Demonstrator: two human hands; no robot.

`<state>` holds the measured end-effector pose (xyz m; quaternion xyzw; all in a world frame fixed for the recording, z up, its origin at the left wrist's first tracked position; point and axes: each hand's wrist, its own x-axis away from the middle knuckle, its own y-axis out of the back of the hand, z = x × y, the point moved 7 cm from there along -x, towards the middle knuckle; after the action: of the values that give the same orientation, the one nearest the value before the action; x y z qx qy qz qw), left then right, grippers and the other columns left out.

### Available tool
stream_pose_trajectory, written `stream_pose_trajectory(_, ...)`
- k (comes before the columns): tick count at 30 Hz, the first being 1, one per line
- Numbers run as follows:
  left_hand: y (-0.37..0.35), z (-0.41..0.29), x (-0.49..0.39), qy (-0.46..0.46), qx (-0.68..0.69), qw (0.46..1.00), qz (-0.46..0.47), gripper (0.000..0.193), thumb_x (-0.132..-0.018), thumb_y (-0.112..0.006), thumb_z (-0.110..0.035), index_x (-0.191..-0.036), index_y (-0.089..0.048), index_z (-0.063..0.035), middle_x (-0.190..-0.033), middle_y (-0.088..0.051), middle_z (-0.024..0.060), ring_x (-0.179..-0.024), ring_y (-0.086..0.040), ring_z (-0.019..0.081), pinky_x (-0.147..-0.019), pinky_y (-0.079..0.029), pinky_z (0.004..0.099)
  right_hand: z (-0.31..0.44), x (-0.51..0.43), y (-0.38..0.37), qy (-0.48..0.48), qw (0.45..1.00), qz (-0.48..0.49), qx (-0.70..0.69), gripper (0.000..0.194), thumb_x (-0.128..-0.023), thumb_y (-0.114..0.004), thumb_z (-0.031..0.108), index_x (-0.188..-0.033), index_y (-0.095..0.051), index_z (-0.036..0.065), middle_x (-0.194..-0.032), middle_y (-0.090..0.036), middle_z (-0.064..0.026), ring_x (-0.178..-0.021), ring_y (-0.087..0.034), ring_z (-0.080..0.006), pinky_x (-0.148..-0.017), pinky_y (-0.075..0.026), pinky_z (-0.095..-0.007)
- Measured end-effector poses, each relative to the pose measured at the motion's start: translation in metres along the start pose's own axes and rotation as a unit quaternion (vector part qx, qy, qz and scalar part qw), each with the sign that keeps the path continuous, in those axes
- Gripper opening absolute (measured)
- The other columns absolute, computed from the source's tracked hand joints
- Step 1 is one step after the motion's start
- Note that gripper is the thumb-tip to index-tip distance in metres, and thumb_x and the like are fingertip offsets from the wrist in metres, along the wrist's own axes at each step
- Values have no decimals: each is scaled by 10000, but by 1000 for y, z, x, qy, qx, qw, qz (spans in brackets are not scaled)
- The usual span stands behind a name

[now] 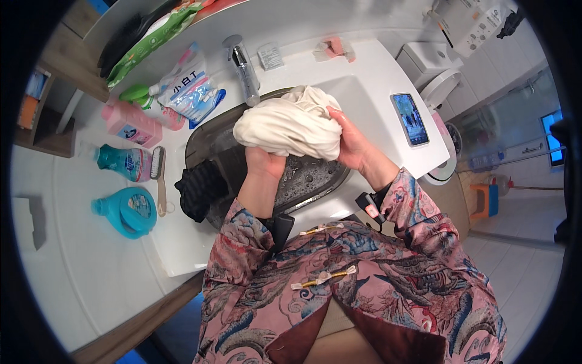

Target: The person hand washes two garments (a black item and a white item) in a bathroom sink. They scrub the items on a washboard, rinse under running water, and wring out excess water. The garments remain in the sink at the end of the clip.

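A bunched white cloth (pixel 286 125) is held up in both hands over a dark translucent plastic basin (pixel 268 204) in the sink. My left hand (pixel 263 166) supports it from beneath at its near left side, the fingers hidden under the fabric. At the right end my right hand (pixel 350 139) grips the cloth, thumb on top. Sudsy water (pixel 309 175) with bubbles shows in the basin below. A black cloth (pixel 202 189) hangs over the basin's left edge. The chrome faucet (pixel 243 70) stands just behind the white cloth.
On the counter's left are a teal detergent jug (pixel 129 213), a scrub brush (pixel 159 177), a teal-and-pink bottle (pixel 125 162), a pink bottle (pixel 132 123) and a detergent pouch (pixel 191 88). A lit phone (pixel 410 119) lies at the right; a toilet (pixel 429 68) stands beyond.
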<state>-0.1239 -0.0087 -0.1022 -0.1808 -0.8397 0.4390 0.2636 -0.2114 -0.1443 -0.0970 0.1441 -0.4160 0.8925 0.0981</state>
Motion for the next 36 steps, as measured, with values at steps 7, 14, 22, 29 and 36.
stream_pose_trajectory(7,17,25,-10,82,-37,996,-2,526,-1046,-412,-423,-1423,-454,-58,-1466,-492,109,-1330,-489,285,-1117,-411,476,-23,0,-2,-34,983,79,-159,688,-927,-606,487,-1420,-465,29,-1389,-562,-170,-1242,-575,-321,-1083,-436,-482)
stream_pose_trajectory(14,33,4,1,200,-217,954,51,546,-967,-540,-530,-1395,-512,-191,-1388,-569,58,-1245,-566,253,-1013,-466,493,-25,1,10,30,969,-55,-238,516,-968,-505,318,-1379,-487,5,-1348,-584,-177,-1231,-582,-333,-1086,-443,-486)
stream_pose_trajectory(22,3,27,2,128,-41,989,57,788,-900,-499,-718,-1434,-471,-139,-1440,-523,87,-1333,-491,303,-1122,-379,502,-41,3,-11,-28,981,-20,-190,462,-968,-512,247,-1355,-495,-5,-1321,-600,-177,-1199,-608,-315,-1053,-488,-454)
stream_pose_trajectory(29,9,12,-19,148,-97,981,77,473,-954,-624,-279,-1351,-519,-44,-1306,-608,143,-1187,-605,305,-1038,-481,443,-30,-6,-12,97,976,-29,193,495,-820,-617,58,-1309,-555,9,-1222,-641,-112,-1119,-634,-238,-977,-498,-363)
stream_pose_trajectory(36,34,6,-37,-2,-234,972,1,431,-898,-594,1,-1322,-530,-36,-1253,-620,105,-1132,-629,241,-959,-527,383,-19,-10,-24,179,817,-88,541,608,-809,-674,131,-1383,-482,83,-1254,-628,-200,-1213,-584,-362,-1005,-471,-382)
